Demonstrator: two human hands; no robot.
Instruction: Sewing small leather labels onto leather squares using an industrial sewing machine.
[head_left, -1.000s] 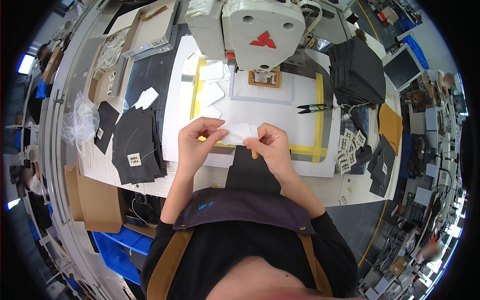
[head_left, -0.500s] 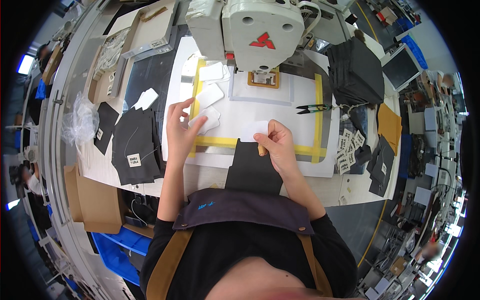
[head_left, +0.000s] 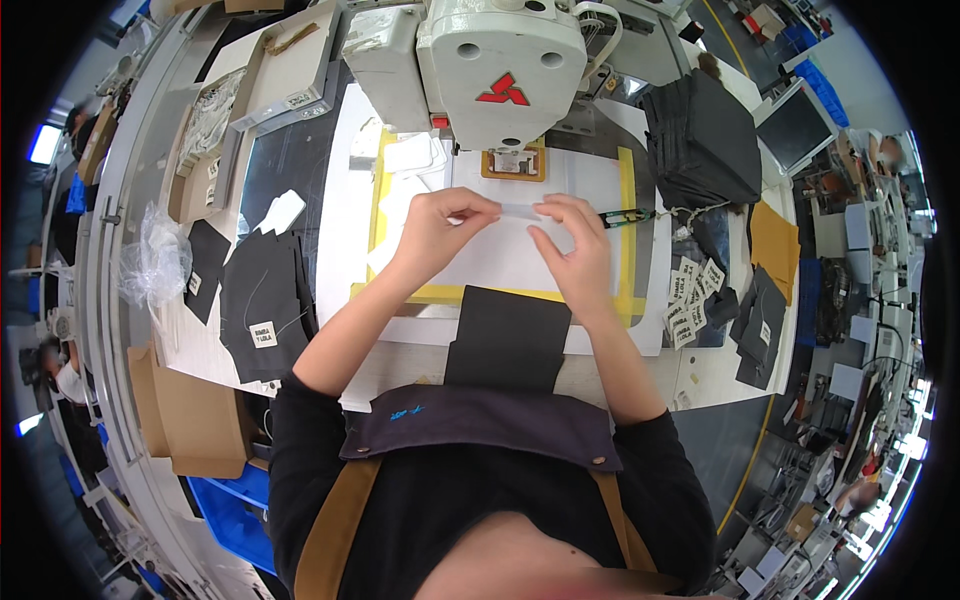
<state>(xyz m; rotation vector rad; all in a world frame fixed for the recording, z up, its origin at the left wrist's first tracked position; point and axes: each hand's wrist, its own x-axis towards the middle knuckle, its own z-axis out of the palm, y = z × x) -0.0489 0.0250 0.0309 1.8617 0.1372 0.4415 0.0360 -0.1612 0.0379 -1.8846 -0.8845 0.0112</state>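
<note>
Above the white work sheet (head_left: 480, 262), my left hand (head_left: 440, 235) pinches one end of a thin white card (head_left: 518, 212), seen almost edge-on. At its other end are the fingertips of my right hand (head_left: 578, 250), whose thumb stands apart from the fingers; whether they touch the card I cannot tell. Just beyond the hands stands a white sewing machine head (head_left: 505, 80) with a gold-rimmed clamp frame (head_left: 513, 164) under it. More white cards (head_left: 412, 155) lie left of the clamp. Nearer me, a black fabric panel (head_left: 510, 340) lies at the table edge.
Thread snips (head_left: 628, 217) lie right of my right hand. Beyond them are a stack of black pieces (head_left: 700, 135) and scattered printed labels (head_left: 690, 300). Black panels (head_left: 262, 300), a clear plastic bag (head_left: 158, 252) and an open box (head_left: 290, 65) are on the left.
Both hands have moved away from me and closer together. The card passed from the right hand's pinch to the left hand's. The right thumb has parted from its fingers.
</note>
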